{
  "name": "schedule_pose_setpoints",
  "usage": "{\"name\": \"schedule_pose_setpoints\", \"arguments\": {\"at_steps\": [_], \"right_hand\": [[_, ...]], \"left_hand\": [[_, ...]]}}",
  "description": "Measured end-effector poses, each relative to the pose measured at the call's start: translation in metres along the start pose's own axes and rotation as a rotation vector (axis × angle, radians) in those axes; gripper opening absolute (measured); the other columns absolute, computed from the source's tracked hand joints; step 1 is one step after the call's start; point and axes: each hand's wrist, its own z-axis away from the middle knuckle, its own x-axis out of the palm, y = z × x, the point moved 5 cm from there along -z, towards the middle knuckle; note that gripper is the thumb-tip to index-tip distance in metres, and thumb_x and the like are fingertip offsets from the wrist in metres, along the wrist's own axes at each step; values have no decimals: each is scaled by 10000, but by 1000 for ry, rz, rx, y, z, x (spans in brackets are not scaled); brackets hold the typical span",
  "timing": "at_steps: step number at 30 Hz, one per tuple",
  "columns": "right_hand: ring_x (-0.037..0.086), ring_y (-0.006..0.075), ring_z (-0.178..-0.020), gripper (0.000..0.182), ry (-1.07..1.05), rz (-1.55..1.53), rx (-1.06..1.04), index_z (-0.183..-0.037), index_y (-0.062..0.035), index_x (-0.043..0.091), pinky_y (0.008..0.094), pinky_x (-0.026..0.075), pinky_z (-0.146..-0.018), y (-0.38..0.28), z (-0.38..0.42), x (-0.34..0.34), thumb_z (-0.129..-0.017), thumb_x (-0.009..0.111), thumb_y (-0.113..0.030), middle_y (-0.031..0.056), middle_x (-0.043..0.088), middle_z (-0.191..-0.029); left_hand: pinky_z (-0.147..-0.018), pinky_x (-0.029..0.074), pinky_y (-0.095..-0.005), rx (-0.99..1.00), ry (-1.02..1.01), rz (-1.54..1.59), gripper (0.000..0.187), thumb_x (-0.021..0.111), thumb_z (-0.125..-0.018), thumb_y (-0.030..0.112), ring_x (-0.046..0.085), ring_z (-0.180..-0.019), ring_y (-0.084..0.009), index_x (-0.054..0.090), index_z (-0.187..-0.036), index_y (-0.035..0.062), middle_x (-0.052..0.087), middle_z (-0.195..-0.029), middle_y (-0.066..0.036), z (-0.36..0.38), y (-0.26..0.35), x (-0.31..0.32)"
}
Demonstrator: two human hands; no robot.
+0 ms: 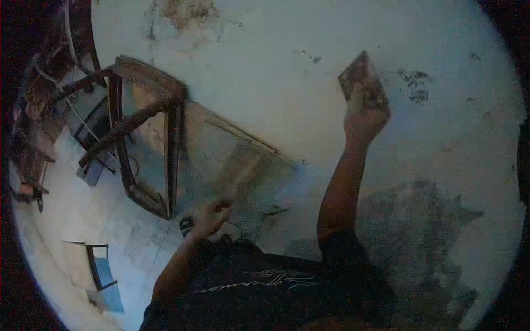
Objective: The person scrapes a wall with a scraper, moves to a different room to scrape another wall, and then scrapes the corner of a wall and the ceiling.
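My right hand (366, 117) is raised against the pale wall (265, 71), closed on a flat, dark, mottled rectangular pad (361, 77). The picture is too dim to tell what the pad is made of. Down near my chest, my left hand (212, 219) is empty as far as I can see, its fingers loosely bent and apart. A dark band circles the left wrist. Beside the pad, the wall carries a dark worn patch (418, 85).
A wooden frame (178, 132) with dark bars stands to the left, close to my left arm. Behind it are more dark furniture parts (38, 132) on the tiled floor (130, 220). A doorway-like opening (102, 265) shows at lower left. A large grey stain (414, 231) marks the wall at right.
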Motion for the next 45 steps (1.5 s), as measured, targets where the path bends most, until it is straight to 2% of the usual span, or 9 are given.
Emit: {"name": "schedule_pose_setpoints", "arguments": {"at_steps": [4,8,11,15,20,24,32,42,45], "right_hand": [[654,219,-894,349,111,694,-153,-1040,60,642,362,502,-817,11,6,16,-875,662,-247,147,684,-988],[597,281,-1012,368,102,-343,143,-1019,103,590,424,478,-870,-16,-3,5,-847,660,-215,229,619,-1007],[676,288,-865,300,252,686,-258,-1006,19,673,408,523,-793,1,7,13,-876,625,-247,183,694,-978],[657,288,-922,375,105,-354,50,-1032,137,583,380,539,-794,-13,1,-6,-826,675,-162,247,633,-1035],[664,255,-924,346,-26,148,-86,-1077,88,615,370,535,-809,-3,3,9,-845,655,-166,197,664,-1050],[635,257,-1010,361,199,-1229,494,-1081,87,618,365,500,-880,48,12,30,-845,666,-182,200,644,-1110],[638,227,-962,339,149,316,4,-1119,33,613,362,496,-859,21,9,13,-879,659,-202,149,659,-1095],[658,323,-710,380,271,-288,43,-1029,35,655,389,527,-715,-8,-5,-34,-901,582,-315,157,694,-845],[641,293,-905,433,0,784,-258,-1103,52,591,415,508,-778,-9,-2,2,-909,584,-335,216,643,-1034]], "left_hand": [[-944,452,-411,5,52,107,380,588,-901,222,596,-1068,-270,557,-1216,11,615,-1151,-162,-2,-1,1],[-957,447,-393,27,-6,25,389,593,-909,242,586,-1086,-269,550,-1226,20,614,-1147,-160,-9,13,4],[-954,449,-392,27,8,36,377,584,-915,240,583,-1090,-264,551,-1226,29,611,-1153,-160,1,-9,11],[-938,457,-402,-46,12,24,361,579,-923,239,584,-1093,-268,554,-1221,38,611,-1158,-161,16,40,-6],[-904,475,-403,73,60,25,348,584,-912,213,598,-1065,-268,566,-1207,29,618,-1141,-157,12,-7,-4],[-884,485,-399,66,84,67,337,585,-912,201,607,-1038,-256,572,-1186,5,617,-1132,-151,13,-24,2],[-920,465,-391,-14,51,57,338,583,-908,194,599,-1054,-240,572,-1200,25,618,-1148,-133,28,-13,5],[-920,459,-367,46,79,-44,360,601,-888,248,608,-1052,-249,587,-1187,49,647,-1099,-125,12,-5,15],[-923,462,-373,16,58,-16,358,601,-891,258,609,-1054,-256,595,-1175,39,642,-1117,-135,7,-6,17]]}}
